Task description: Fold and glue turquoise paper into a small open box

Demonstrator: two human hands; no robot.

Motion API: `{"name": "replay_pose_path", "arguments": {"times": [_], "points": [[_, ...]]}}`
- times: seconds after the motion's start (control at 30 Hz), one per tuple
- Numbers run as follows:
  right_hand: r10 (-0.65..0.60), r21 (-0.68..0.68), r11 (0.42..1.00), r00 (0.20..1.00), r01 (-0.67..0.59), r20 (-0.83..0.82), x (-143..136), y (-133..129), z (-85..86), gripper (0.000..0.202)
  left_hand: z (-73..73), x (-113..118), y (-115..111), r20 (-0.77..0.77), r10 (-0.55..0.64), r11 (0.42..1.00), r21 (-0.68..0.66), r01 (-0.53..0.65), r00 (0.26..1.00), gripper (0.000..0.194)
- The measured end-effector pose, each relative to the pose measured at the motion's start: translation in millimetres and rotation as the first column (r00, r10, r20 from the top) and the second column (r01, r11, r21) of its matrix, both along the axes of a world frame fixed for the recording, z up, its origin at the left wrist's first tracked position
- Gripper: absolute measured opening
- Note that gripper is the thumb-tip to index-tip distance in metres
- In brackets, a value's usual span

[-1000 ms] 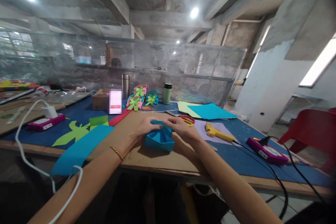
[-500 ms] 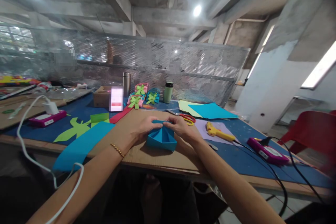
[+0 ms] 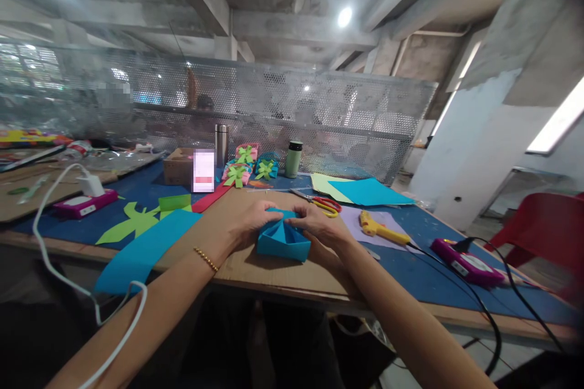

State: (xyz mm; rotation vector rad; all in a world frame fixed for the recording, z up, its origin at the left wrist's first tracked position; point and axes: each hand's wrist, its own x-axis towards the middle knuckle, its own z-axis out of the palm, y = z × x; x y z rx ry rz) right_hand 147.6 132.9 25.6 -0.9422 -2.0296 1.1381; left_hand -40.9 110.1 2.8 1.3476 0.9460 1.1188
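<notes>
A folded blue paper box (image 3: 283, 245) rests on the cardboard sheet (image 3: 237, 273) in front of me, its inner flaps angled up to a point. My left hand (image 3: 260, 219) grips the far left side of the box, thumb on the inner edge. On the far right side, my right hand (image 3: 314, 222) pinches the paper, fingertips close to the left thumb. The fingers hide part of the box's far wall. Just beyond the right hand lie scissors (image 3: 329, 205) with red and yellow handles.
A yellow glue gun (image 3: 383, 231) lies on purple paper at right, its cable running to a power strip (image 3: 468, 262). Blue sheets (image 3: 371, 191), a green tumbler (image 3: 293, 160), a steel flask (image 3: 221, 144) and small bow-topped boxes (image 3: 236, 175) stand behind. A blue strip (image 3: 141, 252) lies left.
My right fingers have shifted on the box's far edge, and its inner folds now look more drawn in. The box sits slightly further right in view; both hands still hold it.
</notes>
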Motion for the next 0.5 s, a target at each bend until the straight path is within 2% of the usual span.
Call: {"name": "replay_pose_path", "arguments": {"times": [0.27,0.4,0.5], "points": [[-0.038,0.06,0.998,0.998,0.034,0.058,2,1,-2.3,0.03,7.2,1,-8,-0.022,0.009,1.0,0.006,-0.009,1.0,0.032],[-0.019,0.086,0.996,0.999,0.015,0.041,2,4,-5.0,0.03,4.1,0,-5,-0.041,0.024,1.0,-0.013,-0.024,0.999,0.033],[0.002,0.123,0.992,0.998,-0.009,0.06,2,7,-6.8,0.029,-0.2,-3,2,-0.132,0.032,0.998,0.059,-0.025,0.991,0.032]]}}
